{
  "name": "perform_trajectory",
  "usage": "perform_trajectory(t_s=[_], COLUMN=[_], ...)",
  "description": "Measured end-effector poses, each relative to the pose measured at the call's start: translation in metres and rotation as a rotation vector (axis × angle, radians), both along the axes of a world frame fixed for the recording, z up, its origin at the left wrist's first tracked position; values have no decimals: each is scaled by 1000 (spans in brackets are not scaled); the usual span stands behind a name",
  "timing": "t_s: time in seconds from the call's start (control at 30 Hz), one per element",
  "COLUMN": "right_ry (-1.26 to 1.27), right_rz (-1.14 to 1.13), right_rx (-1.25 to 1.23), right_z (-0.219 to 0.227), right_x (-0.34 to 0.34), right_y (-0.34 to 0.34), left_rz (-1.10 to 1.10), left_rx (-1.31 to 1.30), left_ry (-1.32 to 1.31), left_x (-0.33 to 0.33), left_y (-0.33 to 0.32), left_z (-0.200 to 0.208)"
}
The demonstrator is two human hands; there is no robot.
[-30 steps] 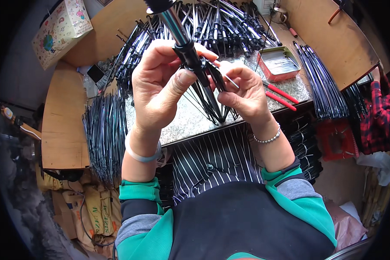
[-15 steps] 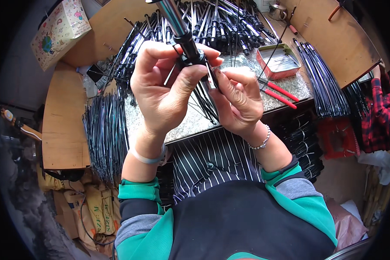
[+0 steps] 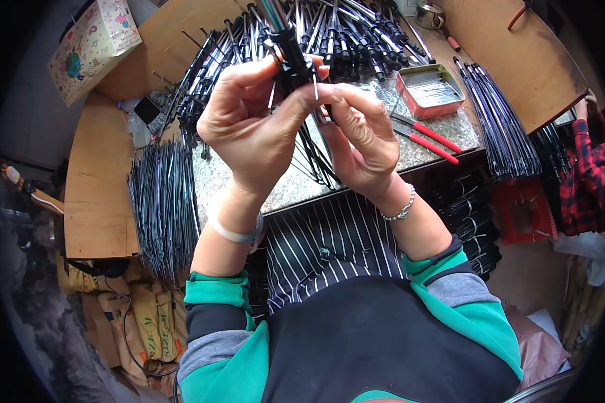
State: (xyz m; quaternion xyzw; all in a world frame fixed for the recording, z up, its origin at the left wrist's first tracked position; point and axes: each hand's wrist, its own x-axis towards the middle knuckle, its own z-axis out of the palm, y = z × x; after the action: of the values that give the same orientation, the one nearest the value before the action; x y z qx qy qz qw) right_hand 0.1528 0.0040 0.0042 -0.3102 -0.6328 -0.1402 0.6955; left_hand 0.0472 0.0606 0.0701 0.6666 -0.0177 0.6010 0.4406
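Note:
Above the front of the stone-topped table (image 3: 215,185), my left hand (image 3: 252,131) is closed round the black collar of an umbrella shaft (image 3: 290,54), whose chrome tube slants up and away. Short metal stretchers stick out of the collar. With thumb and fingers, my right hand (image 3: 368,138) pinches a thin dark umbrella rib (image 3: 323,115) close beside the left thumb; the fingers partly hide its end. More black ribs (image 3: 310,158) hang below the hands. To the right lie pliers with red handles (image 3: 438,139), near a tin (image 3: 431,109) of thin metal pins.
A heap of umbrella shafts (image 3: 339,43) fills the table's far side. Bundles of dark ribs lie at the left (image 3: 160,208) and right (image 3: 501,127). Wooden boards (image 3: 101,195) border the table. A person in a red checked sleeve (image 3: 585,181) is at the far right.
Both hands have moved slightly left. The shaft's upper end has shifted right and its collar a little higher. My left thumb now reaches further right, against the right fingertips.

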Motion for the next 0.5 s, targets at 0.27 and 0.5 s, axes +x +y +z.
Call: perform_trajectory(t_s=[0.27, 0.5], right_ry=[37, 51], right_rz=[-205, -216], right_rx=[-25, -7], right_z=[6, 10], right_x=[-16, -20], right_y=[-4, -9], left_rz=[220, 350], left_rx=[52, 126], left_ry=[27, 52], left_x=[6, 6], left_y=[-16, -22], left_z=[5, 1])
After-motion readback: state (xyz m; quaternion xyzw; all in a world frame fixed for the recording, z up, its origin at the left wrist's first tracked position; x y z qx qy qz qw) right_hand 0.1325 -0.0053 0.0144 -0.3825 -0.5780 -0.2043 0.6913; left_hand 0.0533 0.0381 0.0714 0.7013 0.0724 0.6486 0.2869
